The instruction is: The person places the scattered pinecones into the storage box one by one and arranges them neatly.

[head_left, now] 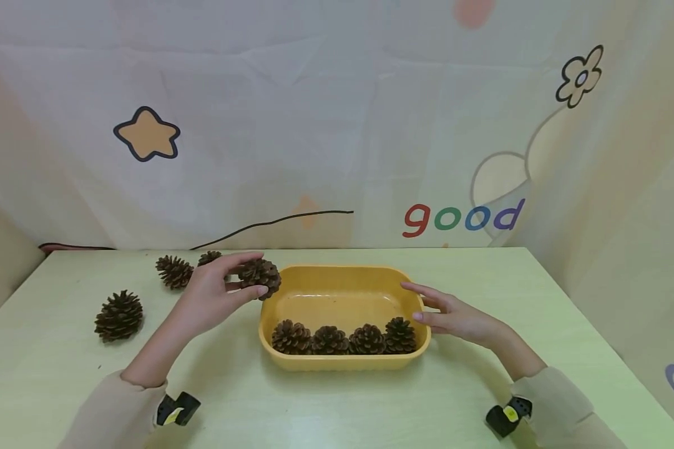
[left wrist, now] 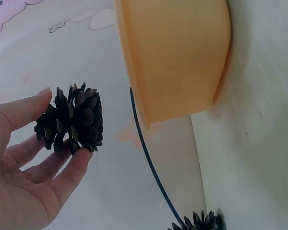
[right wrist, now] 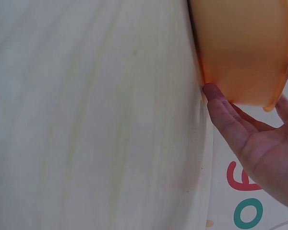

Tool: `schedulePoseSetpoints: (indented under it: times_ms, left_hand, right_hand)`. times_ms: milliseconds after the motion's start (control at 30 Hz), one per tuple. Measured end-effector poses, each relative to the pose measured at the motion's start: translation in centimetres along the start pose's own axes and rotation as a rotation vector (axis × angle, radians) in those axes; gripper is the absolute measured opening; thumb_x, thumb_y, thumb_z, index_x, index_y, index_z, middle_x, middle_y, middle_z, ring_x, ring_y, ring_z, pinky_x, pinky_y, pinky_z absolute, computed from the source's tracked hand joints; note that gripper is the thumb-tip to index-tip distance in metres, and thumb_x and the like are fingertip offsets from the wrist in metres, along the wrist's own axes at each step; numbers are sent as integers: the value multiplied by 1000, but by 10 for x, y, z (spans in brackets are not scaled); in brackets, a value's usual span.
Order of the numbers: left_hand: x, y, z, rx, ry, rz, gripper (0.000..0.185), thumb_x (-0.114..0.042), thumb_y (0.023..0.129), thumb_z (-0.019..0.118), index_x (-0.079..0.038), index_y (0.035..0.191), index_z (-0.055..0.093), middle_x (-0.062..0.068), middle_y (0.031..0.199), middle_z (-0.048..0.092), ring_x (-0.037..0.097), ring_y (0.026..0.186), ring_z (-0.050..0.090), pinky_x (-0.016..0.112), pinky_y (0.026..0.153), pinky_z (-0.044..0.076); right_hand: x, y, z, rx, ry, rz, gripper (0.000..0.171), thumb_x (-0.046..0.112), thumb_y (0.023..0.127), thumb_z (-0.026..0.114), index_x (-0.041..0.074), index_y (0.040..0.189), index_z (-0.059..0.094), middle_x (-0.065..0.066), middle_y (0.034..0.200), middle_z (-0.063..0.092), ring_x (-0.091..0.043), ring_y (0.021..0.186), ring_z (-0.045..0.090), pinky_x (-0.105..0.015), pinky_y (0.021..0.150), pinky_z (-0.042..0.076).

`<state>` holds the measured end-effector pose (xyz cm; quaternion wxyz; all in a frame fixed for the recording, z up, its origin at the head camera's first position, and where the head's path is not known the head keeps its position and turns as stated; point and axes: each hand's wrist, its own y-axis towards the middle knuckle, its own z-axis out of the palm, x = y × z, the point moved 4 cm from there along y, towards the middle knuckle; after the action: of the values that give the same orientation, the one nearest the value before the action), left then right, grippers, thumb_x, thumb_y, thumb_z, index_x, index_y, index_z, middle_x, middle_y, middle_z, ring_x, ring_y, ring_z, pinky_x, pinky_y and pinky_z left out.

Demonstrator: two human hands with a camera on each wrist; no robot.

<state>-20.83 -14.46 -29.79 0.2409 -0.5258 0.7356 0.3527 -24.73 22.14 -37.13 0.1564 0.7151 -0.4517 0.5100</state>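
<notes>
Pinched between thumb and fingertips, the pine cone (head_left: pixel 259 277) sits in my left hand (head_left: pixel 210 296), held up just above the left end of the yellow tub (head_left: pixel 344 274). From the left wrist view I see the cone (left wrist: pixel 72 122) side-on, my thumb on one side and my fingers (left wrist: pixel 72 165) curled under the other, the scales fanned out dark against the pale backdrop. Only the tub's outer wall (left wrist: pixel 175 52) shows there, nothing of its inside.

My right hand (head_left: pixel 455 317) lies flat-fingered against the tub's right end, fingers straight and holding nothing, one fingertip over the rim. The right wrist view shows a fingertip (right wrist: pixel 213 92) touching the orange-yellow wall (right wrist: pixel 245 48) down where it meets the table (right wrist: pixel 86 120); the rest of that hand (right wrist: pixel 264 148) is cut off at the frame's edge.

Inside the tub, four cones (head_left: pixel 342 338) line the near wall, side by side and touching. Their lower halves hide behind the tub's front wall.

Out on the green table (head_left: pixel 539 324), a big loose cone (head_left: pixel 119 315) sits well to the left, another (head_left: pixel 174 271) further back, and a third (head_left: pixel 210 256) peeks out behind my left hand, mostly hidden by it. A black cable (head_left: pixel 269 222) runs along the curtain behind.
</notes>
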Motion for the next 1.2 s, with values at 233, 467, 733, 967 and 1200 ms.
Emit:
schedulePoseSetpoints:
  times_ms: [233, 467, 733, 967, 1200]
  left_hand:
    - [-6, 7, 14, 23, -70, 15, 51, -14, 81, 70, -10, 128, 52, 12, 131, 50, 30, 116, 49, 36, 86, 50]
    - [-13, 14, 28, 41, -101, 39, 52, -14, 80, 71, -9, 128, 52, 12, 132, 49, 30, 120, 45, 36, 84, 51]
    - [-19, 20, 44, 68, -111, 16, 54, -18, 79, 72, -13, 129, 52, 10, 133, 48, 29, 122, 43, 34, 81, 52]
    - [-29, 26, 56, 71, -129, 19, 53, -17, 79, 72, -14, 128, 53, 8, 133, 49, 27, 122, 44, 34, 82, 52]
    - [-42, 34, 72, 70, -150, 46, 50, -18, 79, 71, -15, 127, 55, 6, 129, 52, 23, 117, 49, 32, 82, 52]
  right_hand:
    - [-1, 0, -1, 1, -5, -4, 62, 28, 93, 52, 21, 146, 21, -16, 151, 6, -46, 133, 9, -53, 95, 38]
    - [-2, 0, -1, 2, 0, -8, 62, 29, 93, 52, 21, 146, 21, -16, 151, 6, -46, 133, 10, -52, 95, 39]
    - [0, 0, -1, 1, -1, -8, 62, 28, 92, 53, 22, 146, 22, -15, 151, 8, -45, 133, 12, -50, 94, 41]
    - [0, 0, -2, 7, 10, -4, 64, 29, 92, 54, 19, 146, 22, -18, 151, 6, -46, 133, 10, -51, 95, 40]
    - [0, 0, -2, 2, -6, 18, 63, 29, 92, 54, 21, 146, 23, -17, 151, 6, -46, 133, 9, -50, 94, 41]
